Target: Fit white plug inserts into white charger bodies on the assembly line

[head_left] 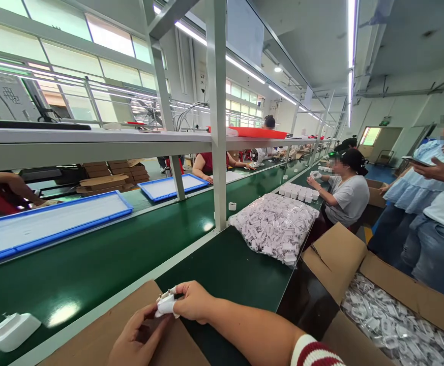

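Note:
A small white plug adapter [165, 304] with metal pins is held between my two hands, over a brown cardboard sheet [103, 333]. My right hand [196, 303] pinches it from the right, with white coverings on the fingertips. From the lower left, my left hand [140, 333] grips its other side with thumb and fingers. The fingers partly hide the adapter. Another white plug adapter [13, 331] lies on the green conveyor belt [103, 269] at far left, its pins pointing left.
A clear bag of white plug parts [273, 223] sits on the dark bench [222, 264]. An open carton [332, 259] stands at right. A metal post [217, 117] rises ahead, beneath a shelf [92, 147]. Blue-rimmed trays [54, 216] lie across the belt. A co-worker [346, 193] sits farther along.

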The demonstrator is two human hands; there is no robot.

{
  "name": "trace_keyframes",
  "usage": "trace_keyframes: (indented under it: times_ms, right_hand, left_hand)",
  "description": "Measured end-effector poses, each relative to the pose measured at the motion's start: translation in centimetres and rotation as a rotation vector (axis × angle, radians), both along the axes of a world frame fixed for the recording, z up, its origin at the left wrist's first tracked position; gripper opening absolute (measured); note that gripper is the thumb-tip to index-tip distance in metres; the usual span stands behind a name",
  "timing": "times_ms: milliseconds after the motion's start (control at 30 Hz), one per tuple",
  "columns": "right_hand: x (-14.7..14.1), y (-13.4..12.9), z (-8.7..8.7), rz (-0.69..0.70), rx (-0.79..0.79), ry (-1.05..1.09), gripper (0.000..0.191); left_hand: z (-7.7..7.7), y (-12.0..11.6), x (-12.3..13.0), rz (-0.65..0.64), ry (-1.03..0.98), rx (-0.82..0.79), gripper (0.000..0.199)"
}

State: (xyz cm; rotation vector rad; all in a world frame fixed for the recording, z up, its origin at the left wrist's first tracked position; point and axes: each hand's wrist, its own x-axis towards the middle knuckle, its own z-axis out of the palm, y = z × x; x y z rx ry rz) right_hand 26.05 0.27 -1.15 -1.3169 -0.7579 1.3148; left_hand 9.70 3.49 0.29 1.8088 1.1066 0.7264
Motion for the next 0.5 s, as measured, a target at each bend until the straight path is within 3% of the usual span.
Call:
trace_keyframes:
  times_ms: [100, 200, 300, 500]
  right_hand:
    - [0.1, 0.0, 0.9, -0.025, 0.063, 0.141, 0.050]
    - [0.6, -0.4, 2.5, 0.101, 0.065, 0.302, 0.054]
    - [1.1, -0.9, 3.7, 0.220, 0.079, 0.417, 0.045]
    - [1.6, -1.4, 4.2, 0.341, 0.114, 0.490, 0.031]
  left_hand:
    - [-0.2, 0.0, 0.3, 0.018, -0.113, -0.054, 0.077]
    - [-0.6, 0.4, 0.2, 0.033, -0.157, -0.078, 0.084]
    - [-0.7, 0.9, -0.2, 0.022, -0.092, -0.083, 0.081]
    - [1.5, 0.3, -0.4, -0.040, -0.068, -0.153, 0.073]
